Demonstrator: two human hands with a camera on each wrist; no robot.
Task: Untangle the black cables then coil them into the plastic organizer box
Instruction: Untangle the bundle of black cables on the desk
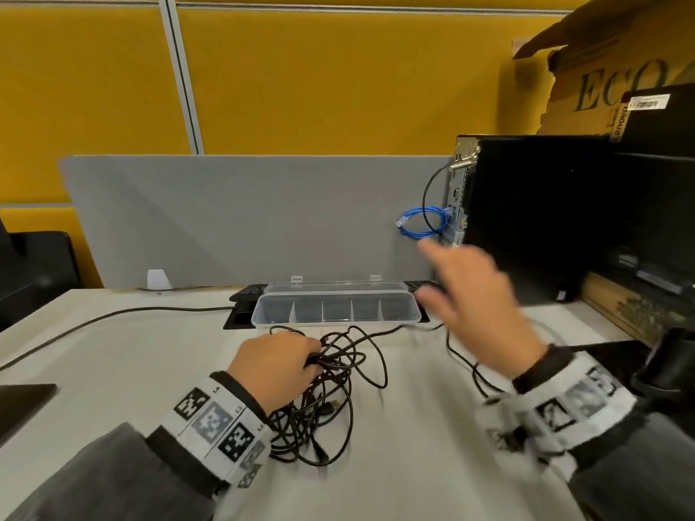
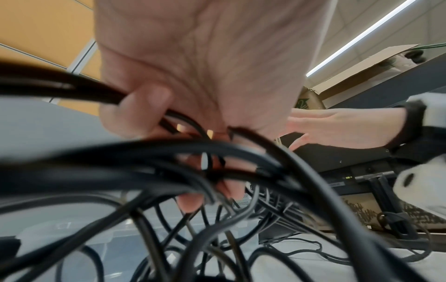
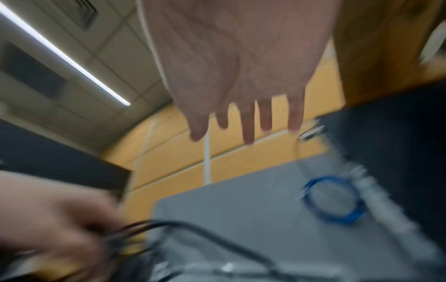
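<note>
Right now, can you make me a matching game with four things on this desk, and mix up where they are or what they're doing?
Things:
1. tangled black cables
2. clear plastic organizer box
3. coiled blue network cable
4. right hand

Places or states:
A. raised above the desk, fingers spread, holding nothing
B. hanging beside the back of the black computer tower
C. gripped by the left hand, piled on the white desk
D. lid open, compartments empty, in front of the grey divider panel

Pairs: 1-C, 2-D, 3-B, 4-A
</note>
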